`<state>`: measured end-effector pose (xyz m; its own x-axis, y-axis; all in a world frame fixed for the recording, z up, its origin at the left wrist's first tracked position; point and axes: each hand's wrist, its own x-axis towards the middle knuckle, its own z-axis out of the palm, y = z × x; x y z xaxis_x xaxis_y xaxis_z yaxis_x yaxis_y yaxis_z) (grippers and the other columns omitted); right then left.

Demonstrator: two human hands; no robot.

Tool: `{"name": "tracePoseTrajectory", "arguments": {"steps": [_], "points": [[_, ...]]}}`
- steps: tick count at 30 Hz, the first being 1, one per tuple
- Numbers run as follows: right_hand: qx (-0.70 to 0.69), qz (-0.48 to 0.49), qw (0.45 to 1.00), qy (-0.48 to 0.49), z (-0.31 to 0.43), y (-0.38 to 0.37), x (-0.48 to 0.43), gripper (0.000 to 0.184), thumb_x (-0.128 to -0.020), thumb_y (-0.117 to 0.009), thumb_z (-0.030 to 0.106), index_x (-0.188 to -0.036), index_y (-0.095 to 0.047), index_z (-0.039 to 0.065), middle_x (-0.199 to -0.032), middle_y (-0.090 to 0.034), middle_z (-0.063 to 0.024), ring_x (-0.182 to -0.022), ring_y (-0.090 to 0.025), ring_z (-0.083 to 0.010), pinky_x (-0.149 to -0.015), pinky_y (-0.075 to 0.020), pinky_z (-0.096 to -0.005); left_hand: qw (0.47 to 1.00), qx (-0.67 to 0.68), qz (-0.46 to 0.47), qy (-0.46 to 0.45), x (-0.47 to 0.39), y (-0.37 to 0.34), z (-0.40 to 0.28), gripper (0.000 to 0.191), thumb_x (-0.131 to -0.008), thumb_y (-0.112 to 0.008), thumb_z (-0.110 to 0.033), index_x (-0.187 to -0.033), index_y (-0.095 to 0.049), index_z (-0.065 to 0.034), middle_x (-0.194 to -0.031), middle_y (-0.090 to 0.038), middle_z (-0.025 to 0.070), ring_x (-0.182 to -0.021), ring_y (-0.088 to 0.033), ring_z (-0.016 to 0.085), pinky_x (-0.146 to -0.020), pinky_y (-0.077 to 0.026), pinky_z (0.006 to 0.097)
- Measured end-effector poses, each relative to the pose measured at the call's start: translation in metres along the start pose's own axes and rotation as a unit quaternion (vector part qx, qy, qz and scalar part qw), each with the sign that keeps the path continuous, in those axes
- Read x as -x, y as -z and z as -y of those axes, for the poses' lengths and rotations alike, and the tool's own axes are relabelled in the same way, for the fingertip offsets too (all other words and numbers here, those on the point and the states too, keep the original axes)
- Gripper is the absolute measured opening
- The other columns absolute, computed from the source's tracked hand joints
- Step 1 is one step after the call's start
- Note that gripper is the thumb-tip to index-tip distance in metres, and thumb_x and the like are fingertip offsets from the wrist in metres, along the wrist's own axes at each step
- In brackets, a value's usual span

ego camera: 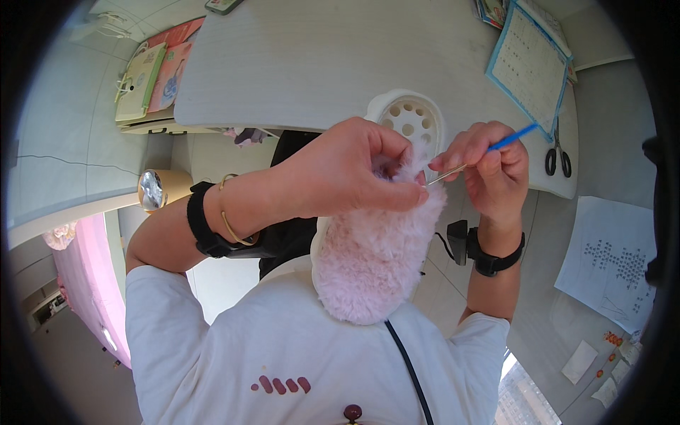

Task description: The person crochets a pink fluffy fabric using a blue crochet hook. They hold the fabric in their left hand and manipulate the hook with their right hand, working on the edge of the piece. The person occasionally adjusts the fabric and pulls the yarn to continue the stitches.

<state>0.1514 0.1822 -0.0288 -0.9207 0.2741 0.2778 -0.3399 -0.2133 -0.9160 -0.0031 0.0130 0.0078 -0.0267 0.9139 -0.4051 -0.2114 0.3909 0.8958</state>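
Observation:
A fluffy pale pink piece (366, 260), fastened over a white perforated shoe such as a clog (408, 114), rests against my shirt and reaches over the desk edge. My left hand (372, 170) pinches the pink fur near the shoe's upper part between thumb and fingers. In my right hand (491, 164) is a thin metal tool with a blue handle (512, 138), which looks like a crochet hook. Its metal shaft points left into the fur beside my left thumb. The tip is hidden by the fur and thumb.
On the desk (319, 58) lie black-handled scissors (558, 156) at right, below a blue-framed calendar or chart (531, 69). A phone (223, 5) is at the top edge. Books and folders (141, 82) stand left of the desk, above a round tan container (164, 188). A written sheet (611, 260) is at right.

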Motion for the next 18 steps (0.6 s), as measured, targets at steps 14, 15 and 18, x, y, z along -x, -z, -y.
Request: {"name": "tracePoseTrajectory", "arguments": {"steps": [14, 15, 18], "points": [[0.189, -0.109, 0.956, 0.197, -0.023, -0.04, 0.025, 0.022, -0.092, -0.062, 0.026, -0.094, -0.063, 0.004, -0.091, -0.069, -0.0142, -0.077, -0.061, -0.0205, -0.065, -0.047, -0.0284, 0.993, -0.037, 0.033, -0.11, 0.0, 0.003, 0.013, 0.026, -0.081, -0.077, -0.015, -0.099, -0.066, 0.0006, -0.087, -0.065, -0.0022, -0.082, -0.053, 0.002, -0.072, -0.044, 0.0199], [0.223, -0.102, 0.945, 0.216, -0.022, -0.04, 0.025, 0.021, -0.092, -0.062, 0.025, -0.094, -0.063, 0.005, -0.092, -0.069, -0.0146, -0.077, -0.061, -0.0212, -0.066, -0.0472, -0.0285, 0.993, -0.003, 0.026, -0.116, -0.001, 0.003, 0.014, 0.027, -0.082, -0.075, -0.016, -0.102, -0.065, 0.0004, -0.09, -0.065, -0.0016, -0.084, -0.055, 0.003, -0.073, -0.044, 0.0202], [0.298, -0.07, 0.925, 0.226, -0.015, -0.039, 0.025, 0.016, -0.087, -0.067, 0.021, -0.092, -0.065, 0.006, -0.095, -0.069, -0.0142, -0.077, -0.061, -0.0235, -0.066, -0.0482, -0.0288, 0.987, 0.086, -0.009, -0.135, -0.001, 0.002, 0.015, 0.028, -0.086, -0.072, -0.018, -0.106, -0.062, -0.0007, -0.098, -0.066, 0.0001, -0.09, -0.058, 0.005, -0.076, -0.046, 0.0212]]}}
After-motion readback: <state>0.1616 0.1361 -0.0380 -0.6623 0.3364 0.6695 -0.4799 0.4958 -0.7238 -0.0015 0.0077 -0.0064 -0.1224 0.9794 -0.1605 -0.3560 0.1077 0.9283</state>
